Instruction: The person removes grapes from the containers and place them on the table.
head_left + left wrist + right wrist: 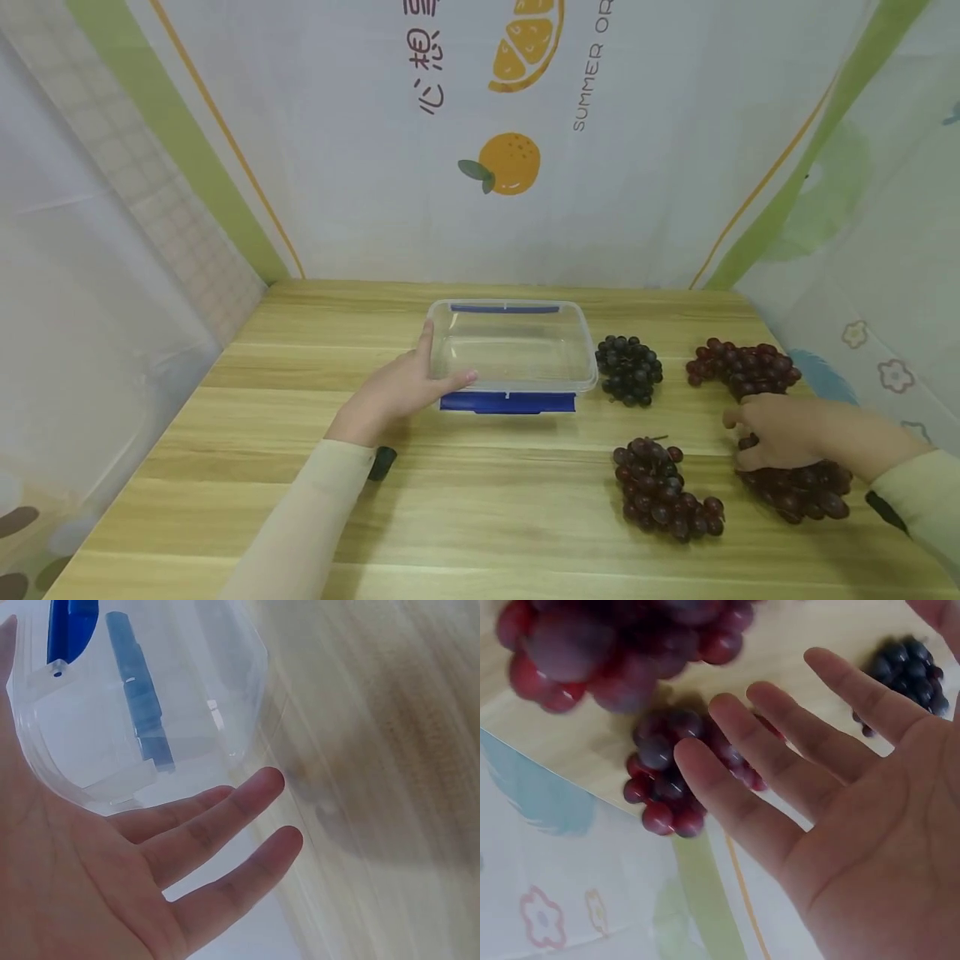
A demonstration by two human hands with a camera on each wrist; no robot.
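Observation:
A clear plastic food container [510,367] with blue clips stands lidless on the table. My left hand [397,385] rests against its left side, thumb over the front rim. In the left wrist view several fingers [217,821] are spread and straight beside the container wall. On the right, my right hand [783,431] is over a bunch of dark red grapes [806,492], partly covering it. Its fingers [765,754] are extended and spread in the right wrist view, with nothing between them. Another red bunch [746,367] lies just beyond that hand.
A bunch of black grapes [630,369] lies beside the container's right wall. Nearer the front, a third red bunch [663,492] lies on the wooden table [480,517]. A printed cloth [360,200] hangs behind and along both sides.

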